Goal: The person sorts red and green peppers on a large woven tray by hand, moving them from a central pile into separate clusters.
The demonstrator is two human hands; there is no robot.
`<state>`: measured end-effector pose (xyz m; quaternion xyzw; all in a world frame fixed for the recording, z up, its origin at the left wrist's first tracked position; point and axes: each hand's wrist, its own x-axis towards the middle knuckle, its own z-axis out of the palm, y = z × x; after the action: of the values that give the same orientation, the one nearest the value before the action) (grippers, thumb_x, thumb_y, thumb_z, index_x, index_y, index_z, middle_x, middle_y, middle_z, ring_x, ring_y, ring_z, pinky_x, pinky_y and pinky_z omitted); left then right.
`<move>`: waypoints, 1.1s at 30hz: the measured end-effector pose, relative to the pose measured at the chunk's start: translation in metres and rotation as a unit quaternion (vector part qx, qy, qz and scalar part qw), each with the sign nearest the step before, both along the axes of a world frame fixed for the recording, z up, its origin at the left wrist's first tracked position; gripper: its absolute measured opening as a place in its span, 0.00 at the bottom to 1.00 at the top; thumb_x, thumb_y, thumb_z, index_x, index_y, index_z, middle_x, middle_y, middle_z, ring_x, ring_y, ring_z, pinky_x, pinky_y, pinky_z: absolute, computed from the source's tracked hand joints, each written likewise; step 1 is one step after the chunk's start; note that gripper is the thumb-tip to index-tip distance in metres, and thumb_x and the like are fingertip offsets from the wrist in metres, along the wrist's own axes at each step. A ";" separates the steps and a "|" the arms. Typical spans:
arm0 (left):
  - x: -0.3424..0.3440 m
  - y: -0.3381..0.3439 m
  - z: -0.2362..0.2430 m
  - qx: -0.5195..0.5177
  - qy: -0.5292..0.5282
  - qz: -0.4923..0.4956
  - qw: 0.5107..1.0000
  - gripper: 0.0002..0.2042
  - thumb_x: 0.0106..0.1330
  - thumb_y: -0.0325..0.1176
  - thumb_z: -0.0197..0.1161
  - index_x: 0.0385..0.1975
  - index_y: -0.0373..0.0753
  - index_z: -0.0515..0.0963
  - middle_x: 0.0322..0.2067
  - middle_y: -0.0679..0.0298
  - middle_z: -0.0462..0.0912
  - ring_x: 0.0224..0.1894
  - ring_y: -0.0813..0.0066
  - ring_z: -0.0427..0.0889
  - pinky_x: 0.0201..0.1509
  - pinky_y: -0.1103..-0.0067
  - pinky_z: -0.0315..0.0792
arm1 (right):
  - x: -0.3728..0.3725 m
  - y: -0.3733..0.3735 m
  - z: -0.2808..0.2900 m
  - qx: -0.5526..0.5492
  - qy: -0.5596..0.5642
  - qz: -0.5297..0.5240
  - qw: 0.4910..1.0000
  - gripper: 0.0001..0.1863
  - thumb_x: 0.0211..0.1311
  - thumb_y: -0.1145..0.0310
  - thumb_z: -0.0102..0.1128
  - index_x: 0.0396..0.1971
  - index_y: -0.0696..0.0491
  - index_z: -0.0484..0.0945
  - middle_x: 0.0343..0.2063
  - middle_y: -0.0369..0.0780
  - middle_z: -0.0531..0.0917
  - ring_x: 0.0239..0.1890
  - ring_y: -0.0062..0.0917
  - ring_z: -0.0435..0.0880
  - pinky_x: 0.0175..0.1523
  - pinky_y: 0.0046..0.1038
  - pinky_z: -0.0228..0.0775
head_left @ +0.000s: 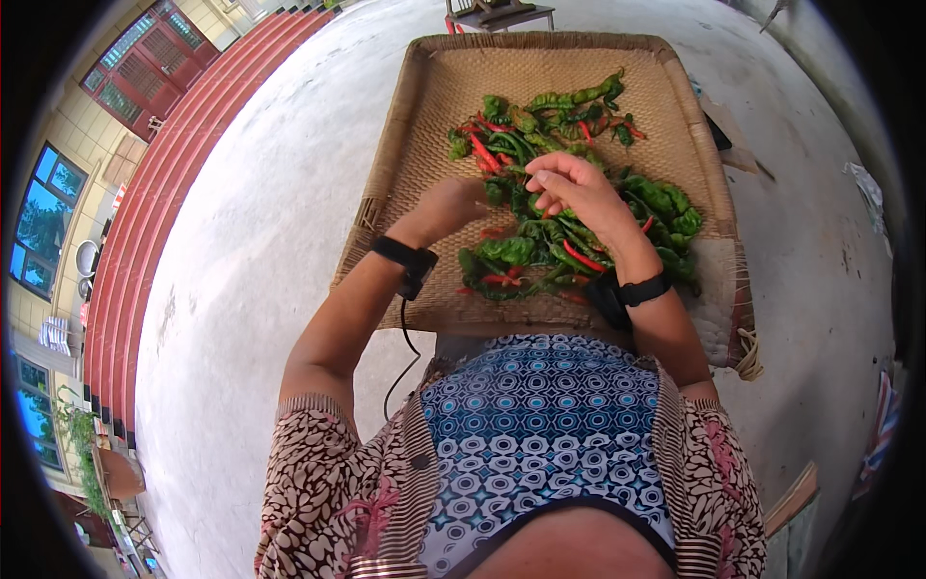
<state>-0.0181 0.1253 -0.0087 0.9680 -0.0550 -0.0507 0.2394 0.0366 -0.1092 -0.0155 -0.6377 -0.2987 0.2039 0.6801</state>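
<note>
Red peppers: several lie in the heap on the tray; a long one (484,154) is at 10 o'clock, another (583,257) at 5 o'clock. They look smooth, so I think they are light, rather firm and a little slippery; the stem end or the middle should give a good hold.
Green peppers: wrinkled ones lie at 12 o'clock (575,97) and at 3 o'clock (666,201). In my judgement they are light, softer and easy to bruise, so a gentle pinch near the stem suits them better than a squeeze.
Right hand (583,195): above the middle of the heap; its grip is loose, the fingers half bent and a little apart, and I see no pepper in them.
Left hand (448,206): at 9 o'clock of the heap, blurred; I cannot tell if its grip is closed or holds something.
Woven tray (424,116): under all the peppers, with a raised rim around.
Farther away: pale floor (260,193) around, a stool (511,16) at 12 o'clock, red steps (169,183) at 9 o'clock.
</note>
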 end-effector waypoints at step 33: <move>-0.034 -0.011 0.049 -0.289 -0.063 0.033 0.955 0.03 0.65 0.26 0.56 0.36 0.36 0.72 0.25 0.69 0.76 0.25 0.85 0.76 0.28 0.87 0.70 | -0.019 0.003 0.009 -0.234 -0.135 0.095 0.958 0.16 0.66 0.60 0.53 0.33 0.59 0.78 0.19 0.36 0.77 0.20 0.18 0.76 0.26 0.22 0.68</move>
<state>-0.0517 0.1141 0.0405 0.8599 -0.0505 0.0366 0.5067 0.0179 -0.1064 -0.0066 -0.7695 -0.3909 0.2439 0.4422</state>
